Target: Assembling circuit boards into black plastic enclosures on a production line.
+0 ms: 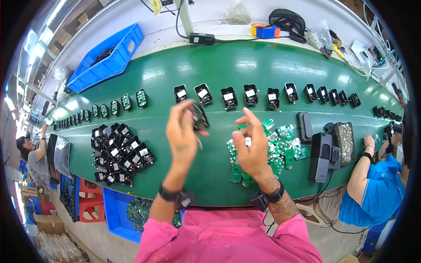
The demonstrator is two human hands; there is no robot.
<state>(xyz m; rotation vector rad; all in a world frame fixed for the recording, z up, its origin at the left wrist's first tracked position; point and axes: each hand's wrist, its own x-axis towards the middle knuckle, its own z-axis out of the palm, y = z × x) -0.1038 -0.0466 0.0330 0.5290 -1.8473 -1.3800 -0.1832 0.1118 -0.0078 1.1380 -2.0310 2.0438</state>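
My left hand [182, 136] is raised over the green conveyor belt [219, 65] and grips a small black plastic housing [199, 116] between its fingertips. My right hand [252, 144] hovers beside it with fingers spread and nothing in it, just above a heap of small green circuit boards [280, 147]. A pile of black housings with white labels [120, 153] lies to the left of my left hand. A row of black housings [239, 95] stands along the belt beyond both hands. Both wrists wear black bands.
A blue bin [107, 59] sits at the back left. A row of green boards [109, 107] runs along the left of the belt. A black tool and a tray of small metal parts [344, 140] are at right. A person in blue [377, 188] works at right, another person [33, 153] at far left.
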